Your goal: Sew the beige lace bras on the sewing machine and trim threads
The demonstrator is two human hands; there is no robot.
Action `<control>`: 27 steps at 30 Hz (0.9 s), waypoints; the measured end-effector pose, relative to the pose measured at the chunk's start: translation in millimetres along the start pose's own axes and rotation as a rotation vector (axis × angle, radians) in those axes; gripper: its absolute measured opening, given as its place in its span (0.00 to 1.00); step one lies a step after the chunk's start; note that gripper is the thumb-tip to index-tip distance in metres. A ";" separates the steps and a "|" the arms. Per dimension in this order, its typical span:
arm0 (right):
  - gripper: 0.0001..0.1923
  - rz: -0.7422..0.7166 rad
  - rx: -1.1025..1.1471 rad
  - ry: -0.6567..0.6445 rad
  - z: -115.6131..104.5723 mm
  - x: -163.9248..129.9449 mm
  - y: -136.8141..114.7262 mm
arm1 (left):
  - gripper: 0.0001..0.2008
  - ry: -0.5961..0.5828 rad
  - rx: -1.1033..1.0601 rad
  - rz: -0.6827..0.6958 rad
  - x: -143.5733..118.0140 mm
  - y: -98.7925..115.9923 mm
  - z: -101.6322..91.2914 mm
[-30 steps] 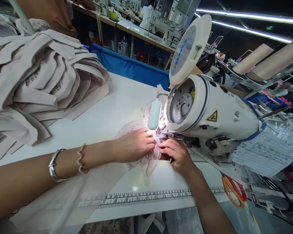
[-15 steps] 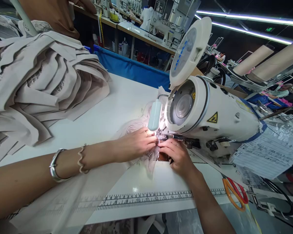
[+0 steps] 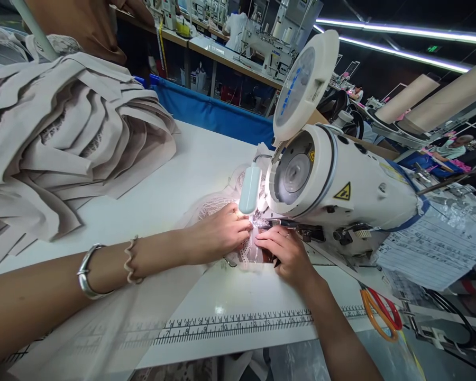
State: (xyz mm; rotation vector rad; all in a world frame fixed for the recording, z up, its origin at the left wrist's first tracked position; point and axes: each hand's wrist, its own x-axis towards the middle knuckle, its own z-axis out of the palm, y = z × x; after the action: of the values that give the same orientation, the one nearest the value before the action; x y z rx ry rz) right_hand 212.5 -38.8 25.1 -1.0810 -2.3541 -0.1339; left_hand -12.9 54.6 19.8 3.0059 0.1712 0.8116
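Pale pink lace fabric lies under the lit needle area of a white sewing machine. My left hand presses down on the lace with bent fingers, close to the small lamp. To the right of the needle, my right hand has its fingertips at the fabric's edge, thumb tucked below. A small dark bit shows by that thumb; what it is I cannot make out. Sheer fabric trails under my left forearm toward the table's front edge. The needle itself is hidden by glare and fingers.
A large heap of pale fabric pieces covers the table's left side. A printed ruler runs along the front edge. Orange-handled scissors hang at right, below a handwritten sheet. Behind is a blue cloth barrier.
The lace's near end has drawn in toward the needle, away from me. My left fingertips have shifted slightly left, off the right fingertips. The whole view has moved a little.
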 end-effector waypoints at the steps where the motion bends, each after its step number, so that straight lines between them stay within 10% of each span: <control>1: 0.21 0.000 0.002 0.003 0.4 -0.2 0.5 | 0.13 0.009 -0.006 -0.001 -0.4 -0.4 1.2; 27: 0.17 0.028 0.036 0.058 -0.8 0.0 -2.0 | 0.15 -0.082 -0.061 0.057 -2.0 12.9 4.4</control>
State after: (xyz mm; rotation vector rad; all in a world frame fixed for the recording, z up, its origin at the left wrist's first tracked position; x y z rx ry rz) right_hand 211.4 -40.4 26.0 -1.0776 -2.2807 -0.1102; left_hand -11.1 41.6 15.6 2.9927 0.0585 0.6826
